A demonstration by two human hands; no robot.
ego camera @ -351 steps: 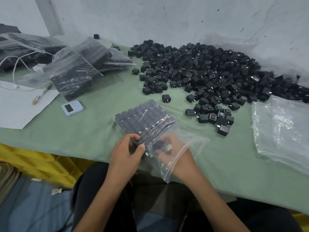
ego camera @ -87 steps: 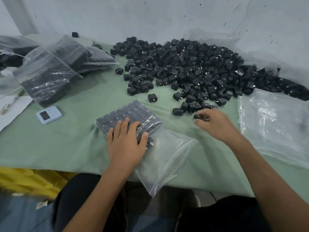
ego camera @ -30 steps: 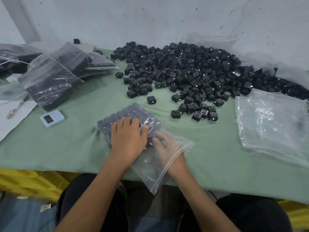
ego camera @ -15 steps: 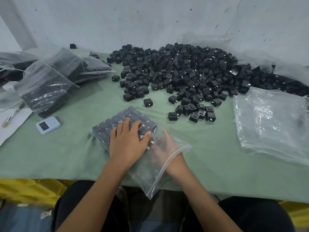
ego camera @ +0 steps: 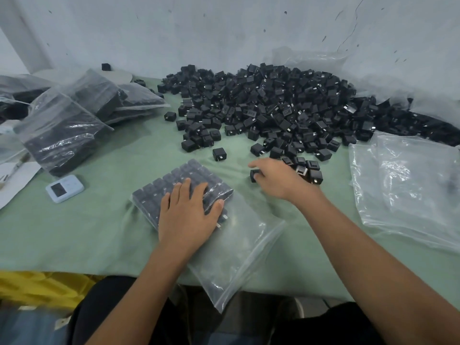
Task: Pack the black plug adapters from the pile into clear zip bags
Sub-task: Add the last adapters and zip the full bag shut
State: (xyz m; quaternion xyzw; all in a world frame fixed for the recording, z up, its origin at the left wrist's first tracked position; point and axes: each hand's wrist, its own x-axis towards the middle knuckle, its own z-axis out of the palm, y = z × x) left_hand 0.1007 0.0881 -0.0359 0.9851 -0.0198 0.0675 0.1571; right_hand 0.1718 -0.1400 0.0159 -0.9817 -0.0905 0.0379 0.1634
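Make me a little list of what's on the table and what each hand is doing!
left hand: pressing flat on the part-filled zip bag
right hand: over loose adapters at the pile's near edge; grip unclear
pile: black plug adapters, far side
packed bags: far left
empty bags: right
small blue device: left of the zip bag

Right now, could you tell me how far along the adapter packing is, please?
Done: filled bags stacked at far left. In hand: the left hand presses flat on a partly filled zip bag while the right hand pinches a loose adapter. Left: the large pile, plus empty bags at right.
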